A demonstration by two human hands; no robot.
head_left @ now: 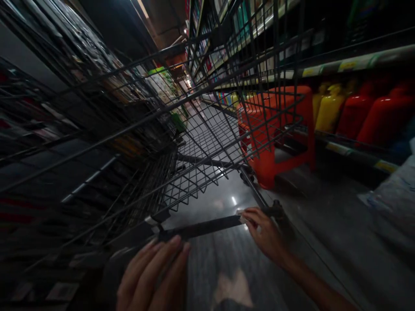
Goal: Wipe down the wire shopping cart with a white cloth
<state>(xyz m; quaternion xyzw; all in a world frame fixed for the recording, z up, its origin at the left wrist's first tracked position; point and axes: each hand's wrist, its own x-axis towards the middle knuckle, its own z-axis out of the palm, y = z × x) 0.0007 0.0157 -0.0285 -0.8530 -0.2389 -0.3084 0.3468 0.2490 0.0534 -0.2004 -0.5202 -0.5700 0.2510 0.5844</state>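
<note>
A grey wire shopping cart (194,181) fills the middle of the head view, tilted. Across its near end runs a dark bar (210,226). My right hand (264,233) is at the bar's right part, thumb and fingers pinched on a small whitish wipe (242,217) that touches the bar; whether it is paper or cloth I cannot tell. At the lower left, my left hand (152,276) is closer to the camera, near the bar's left end. Its fingers are loosely bent with small gaps, and nothing shows in them. The palm is hidden.
An orange plastic stool (275,129) stands just right of the cart. Behind it, a shelf (353,155) holds yellow bottles (330,108) and red bottles (385,114). Dark racks of goods (81,65) line the left. A pale plastic bag (395,194) is at the right edge.
</note>
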